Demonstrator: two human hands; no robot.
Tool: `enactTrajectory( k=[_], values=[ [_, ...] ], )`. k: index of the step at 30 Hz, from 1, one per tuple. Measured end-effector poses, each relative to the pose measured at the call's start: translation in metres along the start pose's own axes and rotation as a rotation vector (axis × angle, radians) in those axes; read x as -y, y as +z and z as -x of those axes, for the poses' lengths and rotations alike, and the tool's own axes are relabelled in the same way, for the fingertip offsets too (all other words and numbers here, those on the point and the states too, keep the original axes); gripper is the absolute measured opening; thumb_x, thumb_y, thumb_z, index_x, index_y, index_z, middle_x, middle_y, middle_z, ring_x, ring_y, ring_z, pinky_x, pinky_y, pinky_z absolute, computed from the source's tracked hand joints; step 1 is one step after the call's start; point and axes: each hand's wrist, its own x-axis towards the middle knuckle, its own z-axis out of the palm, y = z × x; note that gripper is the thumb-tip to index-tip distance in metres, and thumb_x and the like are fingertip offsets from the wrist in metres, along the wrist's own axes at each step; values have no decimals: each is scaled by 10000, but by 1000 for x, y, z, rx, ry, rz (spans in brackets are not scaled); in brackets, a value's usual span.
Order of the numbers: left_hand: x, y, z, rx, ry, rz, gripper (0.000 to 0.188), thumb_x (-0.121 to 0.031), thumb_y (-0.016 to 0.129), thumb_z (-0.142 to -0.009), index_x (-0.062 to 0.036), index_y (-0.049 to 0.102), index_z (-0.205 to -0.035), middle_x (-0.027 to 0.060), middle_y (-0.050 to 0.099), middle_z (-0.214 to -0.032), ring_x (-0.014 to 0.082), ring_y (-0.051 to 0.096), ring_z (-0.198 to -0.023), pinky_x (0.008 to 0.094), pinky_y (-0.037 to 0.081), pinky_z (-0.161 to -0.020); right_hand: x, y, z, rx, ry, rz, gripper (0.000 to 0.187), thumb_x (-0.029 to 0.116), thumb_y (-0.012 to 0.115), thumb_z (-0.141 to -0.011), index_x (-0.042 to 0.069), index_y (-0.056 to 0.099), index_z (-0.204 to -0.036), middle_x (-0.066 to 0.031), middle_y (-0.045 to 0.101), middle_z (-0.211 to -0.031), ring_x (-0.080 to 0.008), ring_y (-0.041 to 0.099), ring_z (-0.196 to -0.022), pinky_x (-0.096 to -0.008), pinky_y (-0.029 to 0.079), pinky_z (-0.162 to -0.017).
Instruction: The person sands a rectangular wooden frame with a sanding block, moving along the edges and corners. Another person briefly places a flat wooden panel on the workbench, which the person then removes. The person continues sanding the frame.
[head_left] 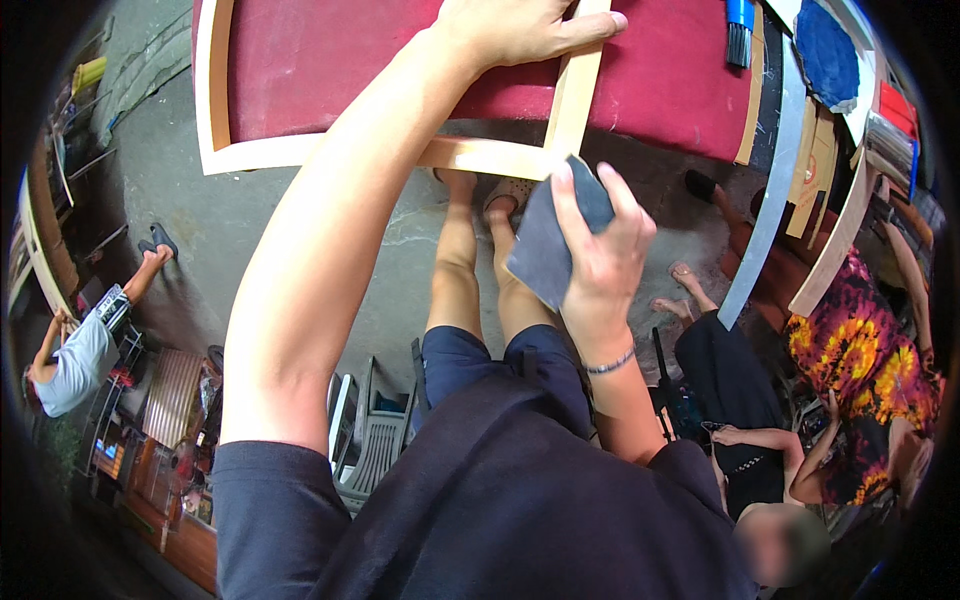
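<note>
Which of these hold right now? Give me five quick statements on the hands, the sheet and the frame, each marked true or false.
1. The right hand holds a dark grey sheet. True.
2. The left hand is clear of the wooden frame. False: its thumb lies across the frame's right bar.
3. The frame's near bar reaches past the edge of the red surface. True.
4. The brush is left of the frame. False: it is to the right.
5. A band circles the right wrist. True.
</note>
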Motion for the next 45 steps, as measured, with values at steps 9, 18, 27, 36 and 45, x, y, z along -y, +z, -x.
enactTrajectory(
  k=[9,18,27,36,45],
  values=[
    [-1,-1,-1,-3,-8,34,618,-459,621,-905,-173,518,-1442,234,324,-1620,457,323,-1483,550,208,-1252,-1,0,5,-7,25,-14,531,63,620,-850,202,688,-1359,-116,496,-1406,-304,483,-1177,-385,444,-1026],
    [-2,0,-1,2,-15,23,613,-458,617,-906,-176,518,-1441,227,316,-1627,440,318,-1491,548,201,-1256,-2,-2,5,2,14,-9,543,62,620,-848,203,682,-1369,-111,495,-1404,-299,485,-1168,-384,434,-1034],
    [-2,-1,0,13,-18,9,612,-448,617,-913,-177,501,-1450,228,311,-1630,437,308,-1496,541,198,-1257,-1,1,5,5,-1,7,538,97,645,-840,208,684,-1366,-104,512,-1405,-294,480,-1156,-367,446,-1021],
    [1,2,1,-8,-12,4,612,-456,622,-909,-175,527,-1444,220,325,-1623,432,316,-1493,541,205,-1255,5,5,-3,10,-8,-4,519,86,623,-858,199,690,-1360,-114,489,-1433,-292,462,-1187,-363,428,-1038],
    [-1,-1,0,-7,2,16,613,-444,630,-900,-175,524,-1440,222,321,-1622,437,325,-1484,548,220,-1246,10,14,-9,-13,-2,-15,513,91,631,-852,197,699,-1350,-116,470,-1458,-301,464,-1200,-371,429,-1042]
  ],
)
